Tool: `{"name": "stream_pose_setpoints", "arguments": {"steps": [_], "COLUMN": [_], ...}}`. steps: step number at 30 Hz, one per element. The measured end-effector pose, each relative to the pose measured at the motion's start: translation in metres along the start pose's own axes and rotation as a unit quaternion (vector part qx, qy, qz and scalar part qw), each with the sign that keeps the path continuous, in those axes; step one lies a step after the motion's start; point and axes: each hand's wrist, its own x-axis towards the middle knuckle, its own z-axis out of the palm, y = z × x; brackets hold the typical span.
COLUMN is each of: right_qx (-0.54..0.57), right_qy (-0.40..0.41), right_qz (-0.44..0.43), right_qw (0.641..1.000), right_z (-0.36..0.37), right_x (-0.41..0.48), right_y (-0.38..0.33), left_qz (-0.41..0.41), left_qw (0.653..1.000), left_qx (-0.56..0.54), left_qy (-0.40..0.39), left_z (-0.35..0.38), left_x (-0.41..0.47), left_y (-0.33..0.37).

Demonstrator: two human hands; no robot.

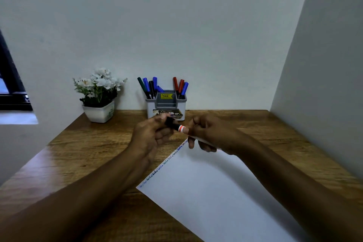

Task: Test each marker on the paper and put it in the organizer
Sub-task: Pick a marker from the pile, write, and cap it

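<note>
**Marker held crosswise, organizer dead ahead**

The left hand [149, 135] grips the dark end of the black marker [172, 125]. The right hand [208, 133] pinches its orange-banded end. Its long axis runs left to right above the paper's [216, 192] far corner. The organizer [166, 104] stands just beyond both hands.

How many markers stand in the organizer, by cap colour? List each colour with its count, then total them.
Green marker: 1
Blue markers: 4
Black marker: 1
Red markers: 2
Total in the organizer: 8
Held marker, outside it: 1
</note>
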Motion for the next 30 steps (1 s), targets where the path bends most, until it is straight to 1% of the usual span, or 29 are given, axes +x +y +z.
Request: {"name": "stream_pose_setpoints", "arguments": {"steps": [1,2,3,4,5,7,9,11,12,14,16,18,20,21,22,23,25,27,29,30], "right_qx": [-0.085,-0.143,-0.16,-0.151,-0.128,-0.098,-0.099,-0.067,-0.038,0.033,0.14,0.259,0.373,0.409,0.419,0.4,0.312,0.232,0.182,0.175], "right_qy": [0.022,0.045,0.063,0.074,0.081,0.081,0.076,0.066,0.06,0.054,0.072,0.095,0.098,0.101,0.109,0.124,0.153,0.162,0.169,0.174], "right_qz": [-0.024,-0.045,-0.065,-0.08,-0.086,-0.079,-0.075,-0.073,-0.073,-0.081,-0.079,-0.059,-0.052,-0.052,-0.052,-0.054,-0.046,-0.033,-0.014,-0.002], "right_qw": [0.996,0.988,0.983,0.982,0.985,0.989,0.989,0.993,0.995,0.995,0.984,0.959,0.921,0.906,0.9,0.907,0.936,0.959,0.969,0.969], "right_z": [-0.001,-0.003,-0.005,-0.007,-0.009,-0.006,-0.005,-0.006,-0.009,-0.014,-0.022,-0.031,-0.038,-0.04,-0.041,-0.04,-0.036,-0.028,-0.022,-0.021], "right_x": [-0.005,-0.009,-0.01,-0.009,-0.007,-0.001,-0.001,-0.004,-0.005,-0.004,-0.001,-0.001,0.0,0.001,0.003,0.007,0.017,0.027,0.037,0.042], "right_y": [0.0,0.0,0.0,0.0,-0.001,0.0,0.005,0.011,0.014,0.018,0.021,0.024,0.028,0.03,0.033,0.037,0.045,0.049,0.052,0.054], "left_qz": [-0.012,-0.007,0.015,0.035,0.049,0.047,0.035,0.008,0.001,0.009,0.034,0.069,0.093,0.104,0.114,0.126,0.15,0.172,0.189,0.195], "left_qw": [0.998,0.994,0.992,0.992,0.994,0.998,0.999,1.0,0.999,0.996,0.984,0.96,0.93,0.917,0.905,0.891,0.858,0.821,0.787,0.769], "left_qx": [-0.04,-0.075,-0.085,-0.086,-0.073,-0.029,-0.002,0.009,0.022,0.083,0.159,0.246,0.313,0.334,0.353,0.375,0.429,0.482,0.524,0.542], "left_qy": [0.04,0.074,0.095,0.09,0.069,0.029,-0.006,-0.023,-0.027,-0.041,-0.069,-0.117,-0.17,-0.192,-0.208,-0.221,-0.24,-0.252,-0.266,-0.276], "left_z": [-0.014,-0.031,-0.046,-0.053,-0.051,-0.038,-0.025,-0.025,-0.027,-0.029,-0.024,-0.019,-0.016,-0.015,-0.014,-0.013,-0.012,-0.012,-0.012,-0.013], "left_x": [0.008,0.015,0.02,0.023,0.024,0.02,0.016,0.014,0.013,0.01,0.005,0.0,-0.003,-0.004,-0.004,-0.003,-0.001,0.002,0.005,0.007], "left_y": [0.011,0.024,0.034,0.042,0.044,0.036,0.023,0.015,0.012,0.005,-0.003,-0.011,-0.017,-0.019,-0.02,-0.021,-0.022,-0.026,-0.03,-0.032]}}
